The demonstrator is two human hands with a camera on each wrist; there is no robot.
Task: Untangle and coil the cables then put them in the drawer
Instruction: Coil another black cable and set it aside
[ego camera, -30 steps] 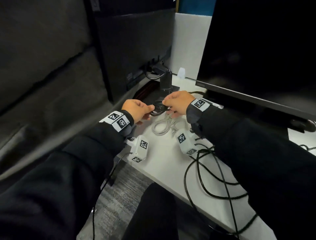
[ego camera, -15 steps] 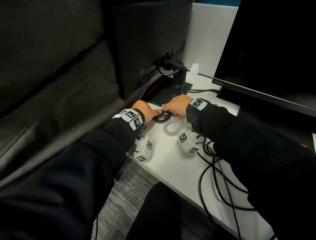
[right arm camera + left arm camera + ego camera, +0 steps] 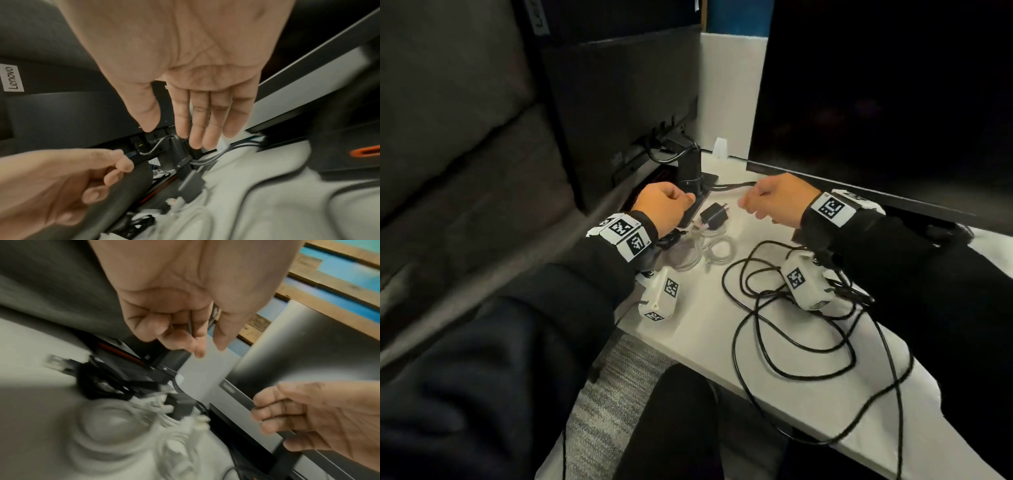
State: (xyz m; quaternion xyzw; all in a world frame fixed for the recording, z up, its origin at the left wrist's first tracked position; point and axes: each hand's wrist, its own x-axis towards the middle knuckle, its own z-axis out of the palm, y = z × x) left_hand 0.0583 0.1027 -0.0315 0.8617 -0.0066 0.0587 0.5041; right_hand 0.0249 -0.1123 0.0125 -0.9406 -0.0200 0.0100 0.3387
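Note:
A small black coiled cable [image 3: 671, 238] lies on the white desk [image 3: 698, 329], partly under my left wrist, and is blurred in the left wrist view [image 3: 98, 382]. Beside it sit a white coiled cable [image 3: 717, 248] and a black plug charger [image 3: 714, 216]. My left hand [image 3: 686, 198] hovers above them with its fingers curled, and I see nothing in it. My right hand [image 3: 748, 205] hangs to the right with straight fingers [image 3: 197, 134] and holds nothing. A long loose black cable [image 3: 756, 329] sprawls over the near desk. No drawer is in view.
The back of a monitor [image 3: 626, 102] and its stand [image 3: 690, 168] rise just behind my hands. A second dark monitor [image 3: 876, 102] fills the right. Plugged cables [image 3: 729, 185] run along the back. The desk's near edge drops to grey carpet [image 3: 602, 411].
Both hands held the black coil between them; it now lies on the desk beside the white coil. The hands have let go and moved apart.

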